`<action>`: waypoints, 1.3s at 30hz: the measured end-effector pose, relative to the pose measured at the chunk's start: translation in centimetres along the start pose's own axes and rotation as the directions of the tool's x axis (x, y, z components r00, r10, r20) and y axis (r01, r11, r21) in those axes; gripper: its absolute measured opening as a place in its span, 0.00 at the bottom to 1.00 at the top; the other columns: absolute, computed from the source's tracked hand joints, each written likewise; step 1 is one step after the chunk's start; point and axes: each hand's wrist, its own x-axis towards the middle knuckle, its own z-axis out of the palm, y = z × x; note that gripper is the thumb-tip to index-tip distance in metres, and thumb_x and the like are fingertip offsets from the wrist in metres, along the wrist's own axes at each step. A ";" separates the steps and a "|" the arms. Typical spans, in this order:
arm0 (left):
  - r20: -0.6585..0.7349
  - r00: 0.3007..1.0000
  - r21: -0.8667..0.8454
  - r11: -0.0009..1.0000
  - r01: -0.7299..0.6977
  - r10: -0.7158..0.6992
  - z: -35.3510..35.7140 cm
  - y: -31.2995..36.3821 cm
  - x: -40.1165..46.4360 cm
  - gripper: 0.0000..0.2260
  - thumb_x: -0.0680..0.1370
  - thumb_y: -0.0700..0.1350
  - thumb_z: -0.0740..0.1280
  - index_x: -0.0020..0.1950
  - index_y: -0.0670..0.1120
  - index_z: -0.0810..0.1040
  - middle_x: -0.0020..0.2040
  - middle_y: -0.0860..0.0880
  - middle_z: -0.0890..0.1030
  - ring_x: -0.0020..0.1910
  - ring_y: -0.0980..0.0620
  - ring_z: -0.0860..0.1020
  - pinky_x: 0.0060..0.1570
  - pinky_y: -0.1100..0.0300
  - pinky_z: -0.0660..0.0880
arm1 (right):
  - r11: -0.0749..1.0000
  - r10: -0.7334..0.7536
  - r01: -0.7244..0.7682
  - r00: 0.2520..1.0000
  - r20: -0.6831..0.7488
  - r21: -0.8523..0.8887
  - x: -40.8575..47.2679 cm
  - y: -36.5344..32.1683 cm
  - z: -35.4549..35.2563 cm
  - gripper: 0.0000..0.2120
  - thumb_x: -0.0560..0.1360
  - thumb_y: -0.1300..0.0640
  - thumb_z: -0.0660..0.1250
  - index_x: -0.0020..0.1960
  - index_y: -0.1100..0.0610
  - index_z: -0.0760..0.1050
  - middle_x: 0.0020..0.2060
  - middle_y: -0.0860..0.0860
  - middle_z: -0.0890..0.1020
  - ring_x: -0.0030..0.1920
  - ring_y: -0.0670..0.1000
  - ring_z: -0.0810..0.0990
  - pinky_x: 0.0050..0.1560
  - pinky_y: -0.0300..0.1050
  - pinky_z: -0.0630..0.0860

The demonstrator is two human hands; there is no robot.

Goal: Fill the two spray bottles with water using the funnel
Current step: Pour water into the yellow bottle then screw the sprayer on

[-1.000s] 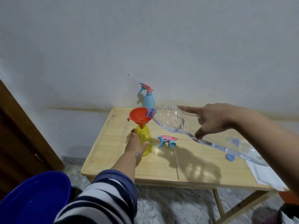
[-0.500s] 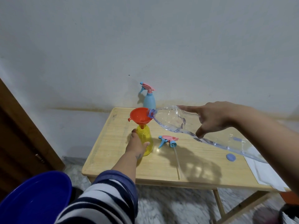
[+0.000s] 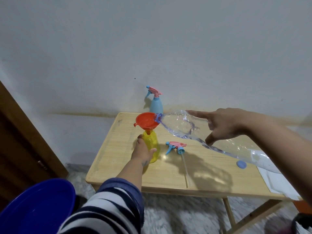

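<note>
A yellow spray bottle (image 3: 152, 146) stands uncapped on the wooden table (image 3: 168, 176) with an orange funnel (image 3: 146, 121) in its neck. My left hand (image 3: 141, 152) grips the yellow bottle's body. My right hand (image 3: 222, 124) holds a large clear plastic water bottle (image 3: 182, 126), tilted with its mouth over the funnel's rim. The yellow bottle's pink and blue spray head (image 3: 175, 146) lies on the table with its tube trailing toward me. A blue spray bottle (image 3: 156, 104), with its head on, stands at the table's back edge by the wall.
A small blue cap (image 3: 241, 164) lies on the table at the right. White paper (image 3: 276, 181) covers the table's right end. A dark blue basin (image 3: 35, 206) sits at lower left, a brown door (image 3: 20, 149) at left.
The clear bottle's rear end has risen, steepening its tilt into the funnel. Both hands have stayed roughly in place.
</note>
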 end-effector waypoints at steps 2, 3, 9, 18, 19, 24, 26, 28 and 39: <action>-0.001 1.000 0.001 1.000 0.002 -0.002 0.0 0.0 0.0 0.38 0.76 0.48 0.69 0.77 0.43 0.48 0.75 0.44 0.62 0.73 0.43 0.64 0.70 0.48 0.65 | 1.000 -0.004 0.004 1.000 -0.003 0.018 0.1 0.3 0.6 0.48 0.65 0.43 0.71 0.70 0.25 0.40 0.45 0.48 0.78 0.42 0.50 0.75 0.45 0.44 0.74; -0.002 1.000 0.002 1.000 0.001 -0.001 0.0 0.0 0.0 0.38 0.76 0.48 0.69 0.77 0.43 0.48 0.75 0.44 0.62 0.73 0.43 0.64 0.70 0.48 0.65 | 1.000 -0.008 0.008 1.000 -0.004 0.029 0.1 0.4 0.9 0.48 0.65 0.42 0.71 0.70 0.25 0.40 0.47 0.48 0.79 0.45 0.51 0.76 0.50 0.46 0.75; -0.007 1.000 0.019 1.000 -0.008 0.008 0.0 0.0 -0.1 0.38 0.76 0.48 0.69 0.77 0.43 0.49 0.75 0.43 0.63 0.72 0.43 0.65 0.69 0.49 0.66 | 0.984 -0.046 0.052 0.998 -0.044 0.168 0.4 1.0 3.5 0.50 0.65 0.42 0.71 0.70 0.26 0.37 0.50 0.47 0.79 0.43 0.47 0.76 0.54 0.49 0.76; -0.021 1.000 0.065 0.998 -0.013 0.014 -0.1 0.2 -0.2 0.39 0.76 0.49 0.70 0.77 0.42 0.49 0.75 0.43 0.62 0.73 0.43 0.64 0.69 0.50 0.65 | 0.860 -0.010 0.112 0.979 -0.204 0.497 1.7 1.6 7.6 0.51 0.64 0.45 0.74 0.66 0.21 0.37 0.52 0.47 0.78 0.44 0.49 0.81 0.56 0.49 0.76; -0.022 1.000 0.067 0.998 -0.014 0.016 0.0 0.2 -0.1 0.39 0.76 0.49 0.70 0.77 0.42 0.49 0.75 0.42 0.62 0.73 0.42 0.64 0.69 0.50 0.65 | 0.846 0.012 0.114 0.972 -0.233 0.521 1.9 1.9 7.9 0.52 0.65 0.46 0.74 0.67 0.21 0.37 0.52 0.48 0.78 0.44 0.49 0.81 0.56 0.48 0.76; -0.024 1.000 0.082 0.997 -0.006 0.008 0.4 0.1 0.3 0.40 0.76 0.50 0.69 0.77 0.41 0.48 0.75 0.41 0.61 0.72 0.41 0.65 0.69 0.50 0.65 | 0.719 0.219 0.098 0.908 -0.357 0.689 3.1 4.0 9.2 0.53 0.67 0.48 0.74 0.69 0.25 0.35 0.55 0.50 0.77 0.46 0.52 0.81 0.52 0.44 0.72; -0.032 0.999 0.077 0.997 -0.002 0.005 0.5 -0.1 0.5 0.39 0.76 0.50 0.70 0.77 0.41 0.49 0.75 0.41 0.62 0.71 0.40 0.67 0.67 0.49 0.66 | 0.651 0.317 0.091 0.870 -0.378 0.754 3.6 4.8 9.9 0.54 0.68 0.48 0.74 0.69 0.26 0.33 0.58 0.51 0.76 0.50 0.55 0.79 0.56 0.48 0.74; -0.041 0.999 0.081 0.997 -0.009 0.013 0.6 -0.2 0.6 0.38 0.76 0.50 0.70 0.76 0.41 0.50 0.74 0.41 0.63 0.70 0.39 0.68 0.66 0.48 0.67 | 0.585 0.409 0.101 0.820 -0.400 0.805 4.4 5.5 10.5 0.55 0.68 0.49 0.74 0.70 0.29 0.32 0.62 0.53 0.74 0.54 0.55 0.78 0.59 0.50 0.74; -0.072 0.995 0.028 0.998 -0.064 0.066 0.8 -1.1 0.8 0.35 0.75 0.47 0.71 0.75 0.43 0.54 0.71 0.41 0.67 0.69 0.39 0.68 0.67 0.45 0.67 | 0.502 0.660 0.110 0.593 -0.462 0.858 7.7 8.6 13.3 0.58 0.68 0.54 0.75 0.74 0.40 0.30 0.73 0.51 0.64 0.68 0.51 0.69 0.58 0.42 0.67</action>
